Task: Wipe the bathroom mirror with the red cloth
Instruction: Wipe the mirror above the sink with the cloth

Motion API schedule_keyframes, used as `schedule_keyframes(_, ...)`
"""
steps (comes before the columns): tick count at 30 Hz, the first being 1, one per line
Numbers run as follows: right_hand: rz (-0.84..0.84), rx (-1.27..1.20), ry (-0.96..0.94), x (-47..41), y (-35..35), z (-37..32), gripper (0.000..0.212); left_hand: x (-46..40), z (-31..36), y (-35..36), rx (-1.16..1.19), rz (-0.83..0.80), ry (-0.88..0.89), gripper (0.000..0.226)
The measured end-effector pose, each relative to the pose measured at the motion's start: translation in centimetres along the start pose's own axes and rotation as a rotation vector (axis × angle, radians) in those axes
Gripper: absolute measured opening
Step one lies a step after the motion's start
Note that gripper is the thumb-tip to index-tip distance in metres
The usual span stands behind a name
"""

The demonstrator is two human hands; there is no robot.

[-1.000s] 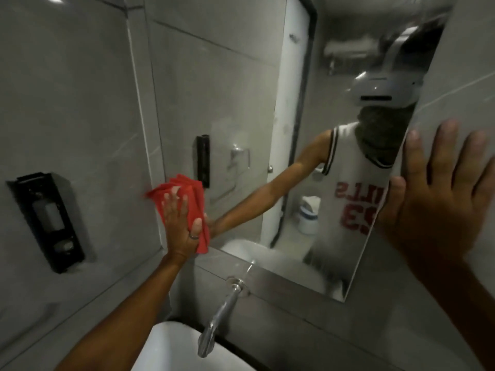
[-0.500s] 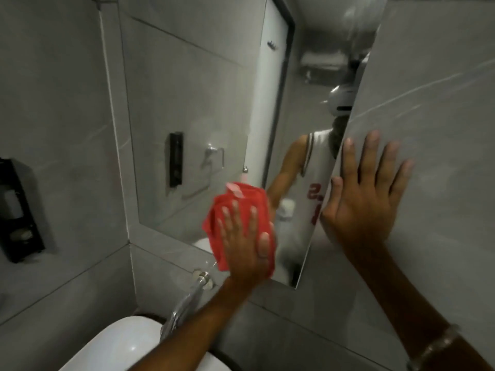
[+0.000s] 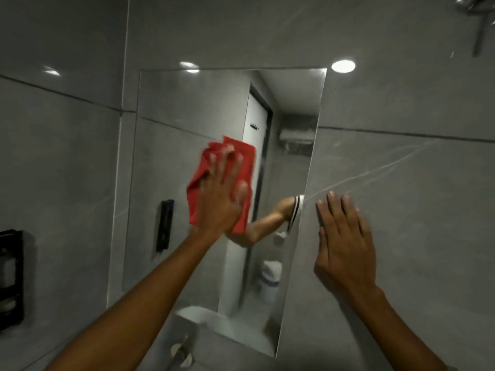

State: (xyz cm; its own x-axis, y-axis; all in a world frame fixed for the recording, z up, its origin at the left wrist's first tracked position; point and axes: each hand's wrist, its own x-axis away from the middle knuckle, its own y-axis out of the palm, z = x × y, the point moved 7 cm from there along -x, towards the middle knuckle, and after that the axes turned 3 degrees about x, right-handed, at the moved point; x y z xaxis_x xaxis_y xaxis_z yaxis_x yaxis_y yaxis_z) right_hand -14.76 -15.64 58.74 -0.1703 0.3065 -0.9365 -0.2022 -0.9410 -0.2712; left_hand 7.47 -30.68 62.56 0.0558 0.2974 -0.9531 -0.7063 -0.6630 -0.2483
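The frameless bathroom mirror (image 3: 187, 108) hangs on the grey tiled wall and fills the middle of the view. My left hand (image 3: 221, 199) presses a crumpled red cloth (image 3: 246, 156) flat against the mirror's middle, fingers spread over the cloth. The cloth shows above and on both sides of the hand. My right hand (image 3: 345, 242) lies flat on the wall tile just right of the mirror's right edge, holding nothing. The mirror reflects my arm, a white door and a bin.
A black soap dispenser (image 3: 10, 279) is fixed to the left wall. A metal tap (image 3: 182, 354) sticks out below the mirror at the bottom edge. A chrome shower fitting (image 3: 479, 25) shows at the top right. Grey tiles (image 3: 415, 103) surround the mirror.
My left hand has swept the cloth from the mirror's lower left edge across to the right and then upward to its middle. The view has tilted up. My right hand stays on the wall.
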Motion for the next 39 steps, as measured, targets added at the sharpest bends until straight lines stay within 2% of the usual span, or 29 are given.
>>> schedule_keyframes(2, 0.018, 0.026, 0.012, -1.9, -0.3, 0.5, 0.066, -3.9, 0.0, -1.3, 0.025, 0.101, -0.245, 0.063)
schedule_keyframes(4, 0.020, 0.044, 0.024, -3.1, -0.4, 0.7, 0.067, -4.3, 2.5, -0.9, 0.032, 0.114, -0.262, 0.063)
schedule_keyframes(8, 0.044, 0.066, 0.033, -3.4, -0.3, 1.0, 0.067, -1.8, 8.3, 1.2, -0.030, -0.033, 0.251, 0.063)
schedule_keyframes(10, 0.059, 0.058, 0.034, -3.3, -0.2, 0.9, 0.067, -3.4, 7.9, 0.8, -0.022, -0.068, 0.382, 0.063)
schedule_keyframes(12, 0.056, 0.062, 0.040, -3.4, -0.1, 1.1, 0.068, -7.2, 6.9, 0.2, 0.025, -0.056, 0.282, 0.063)
schedule_keyframes(15, 0.059, 0.068, 0.041, -3.3, 0.0, 0.9, 0.070, -13.9, 6.9, -1.5, 0.079, 0.074, -0.007, 0.066)
schedule_keyframes(17, 0.071, 0.072, 0.035, -3.3, 0.0, 0.8, 0.071, -17.0, 8.2, -2.4, 0.058, 0.143, -0.111, 0.071)
schedule_keyframes(18, 0.078, 0.067, 0.029, -3.3, 0.0, 0.7, 0.072, -17.7, 9.2, -2.5, 0.039, 0.151, -0.104, 0.072)
schedule_keyframes(20, 0.088, 0.067, 0.027, -3.1, 0.1, 0.9, 0.073, -17.2, 11.9, -1.9, 0.014, 0.134, 0.028, 0.069)
schedule_keyframes(23, 0.122, -0.005, 0.052, -3.0, -0.1, 1.1, 0.071, -13.4, 14.2, -0.4, -0.012, 0.107, 0.210, 0.068)
schedule_keyframes(26, 0.176, -0.186, 0.101, -1.8, -0.4, 1.4, 0.062, -8.3, 13.5, 0.7, 0.020, 0.071, 0.204, 0.069)
schedule_keyframes(31, 0.140, -0.434, 0.154, 4.9, 0.4, 0.8, 0.050, 4.0, 11.5, 3.4, 0.148, -0.060, 0.136, 0.065)
schedule_keyframes(36, 0.079, -0.603, 0.459, 13.6, 0.7, -1.7, 0.042, 16.5, 7.7, 7.3, 0.161, -0.313, 0.004, 0.060)
schedule_keyframes(39, -0.018, -0.687, 0.640, 19.0, 0.9, -3.9, 0.042, 23.5, 5.9, 8.3, 0.194, -0.409, 0.024, 0.080)
